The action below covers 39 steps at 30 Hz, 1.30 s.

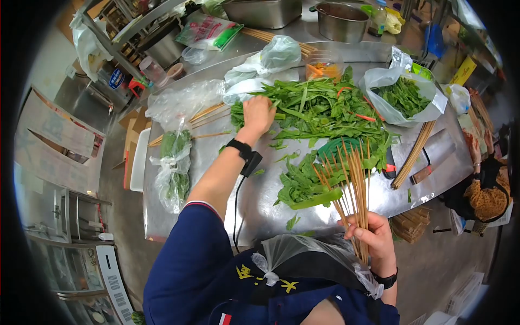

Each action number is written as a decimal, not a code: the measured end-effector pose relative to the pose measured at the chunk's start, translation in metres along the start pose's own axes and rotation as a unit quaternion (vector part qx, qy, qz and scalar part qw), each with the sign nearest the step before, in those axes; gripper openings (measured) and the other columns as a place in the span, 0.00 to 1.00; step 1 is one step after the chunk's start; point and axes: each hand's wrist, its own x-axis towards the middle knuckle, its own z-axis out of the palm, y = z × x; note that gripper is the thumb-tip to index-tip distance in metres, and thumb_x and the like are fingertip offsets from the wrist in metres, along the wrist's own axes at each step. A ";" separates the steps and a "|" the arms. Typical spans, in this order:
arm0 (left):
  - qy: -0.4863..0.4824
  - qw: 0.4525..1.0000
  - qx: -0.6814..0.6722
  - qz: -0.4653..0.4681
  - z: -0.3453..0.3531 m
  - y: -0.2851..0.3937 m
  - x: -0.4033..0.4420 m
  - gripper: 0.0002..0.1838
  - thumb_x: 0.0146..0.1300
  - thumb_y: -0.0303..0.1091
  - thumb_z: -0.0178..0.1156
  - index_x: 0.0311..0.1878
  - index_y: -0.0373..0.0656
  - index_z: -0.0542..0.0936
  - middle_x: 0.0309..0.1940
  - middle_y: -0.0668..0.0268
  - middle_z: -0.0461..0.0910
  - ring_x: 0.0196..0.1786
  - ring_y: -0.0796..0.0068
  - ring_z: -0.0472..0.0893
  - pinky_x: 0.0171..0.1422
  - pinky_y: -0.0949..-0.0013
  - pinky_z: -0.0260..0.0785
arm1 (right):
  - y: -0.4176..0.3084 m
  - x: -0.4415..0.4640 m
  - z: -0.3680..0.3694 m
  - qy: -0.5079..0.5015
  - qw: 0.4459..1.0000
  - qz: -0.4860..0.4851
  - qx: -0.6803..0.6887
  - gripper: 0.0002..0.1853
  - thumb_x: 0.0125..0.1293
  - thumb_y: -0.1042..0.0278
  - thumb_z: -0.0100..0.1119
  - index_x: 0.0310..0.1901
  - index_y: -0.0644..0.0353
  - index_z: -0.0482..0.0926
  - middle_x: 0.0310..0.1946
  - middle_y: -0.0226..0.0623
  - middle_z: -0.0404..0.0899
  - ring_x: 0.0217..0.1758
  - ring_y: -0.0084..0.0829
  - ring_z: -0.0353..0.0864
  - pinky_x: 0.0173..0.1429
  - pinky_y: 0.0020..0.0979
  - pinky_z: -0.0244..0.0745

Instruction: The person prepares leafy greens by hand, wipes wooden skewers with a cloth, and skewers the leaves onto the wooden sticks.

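My left hand [259, 115] reaches over the upper left end of a wide heap of green leaves [314, 105], its fingers curled on some greens there. What the fingertips grip is partly hidden. My right hand [371, 237] is closed around a fanned bundle of wooden skewers [355, 184] near the table's front edge. Some of the skewers' upper parts overlap a smaller pile of leaves [303, 181]. A few loose skewers [208, 115] lie left of my left hand, beside a clear plastic bag of greens [174, 168].
On the right stand an open bag of leaves [403, 100], a skewer bundle [414, 154] and a knife [433, 165]. Crumpled plastic bags [187, 103] and a tub of orange pieces [323, 69] lie along the back. Another person [487, 189] is at the far right.
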 end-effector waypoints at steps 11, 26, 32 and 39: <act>-0.133 0.621 -0.762 -0.125 -0.159 0.043 -0.105 0.15 0.65 0.36 0.46 0.49 0.34 0.69 0.36 0.60 0.74 0.35 0.72 0.75 0.42 0.69 0.68 | -0.004 0.010 0.026 0.011 0.994 -0.004 -0.108 0.14 0.47 0.80 0.60 0.39 0.66 0.78 0.29 0.28 0.76 0.33 0.17 0.73 0.37 0.20 0.68; -0.191 0.512 -0.818 -0.181 -0.161 0.104 -0.140 0.20 0.66 0.39 0.48 0.52 0.32 0.69 0.31 0.63 0.76 0.29 0.75 0.72 0.35 0.74 0.65 | -0.005 0.006 0.028 -0.042 0.983 -0.058 -0.167 0.12 0.46 0.77 0.63 0.37 0.66 0.80 0.26 0.30 0.76 0.30 0.18 0.73 0.36 0.20 0.66; -0.192 0.521 -0.813 -0.176 -0.158 0.103 -0.139 0.18 0.66 0.38 0.48 0.51 0.33 0.71 0.30 0.66 0.77 0.29 0.81 0.74 0.34 0.80 0.67 | -0.007 0.007 0.027 -0.038 0.982 -0.050 -0.178 0.12 0.46 0.77 0.63 0.36 0.66 0.80 0.25 0.30 0.76 0.29 0.17 0.73 0.35 0.20 0.66; -0.160 0.658 -0.726 -0.116 -0.157 0.098 -0.138 0.16 0.64 0.37 0.52 0.48 0.35 0.76 0.30 0.67 0.76 0.30 0.82 0.73 0.34 0.79 0.66 | -0.008 0.006 0.026 -0.034 0.984 -0.026 -0.172 0.11 0.47 0.78 0.63 0.36 0.67 0.80 0.26 0.31 0.77 0.30 0.18 0.73 0.36 0.21 0.67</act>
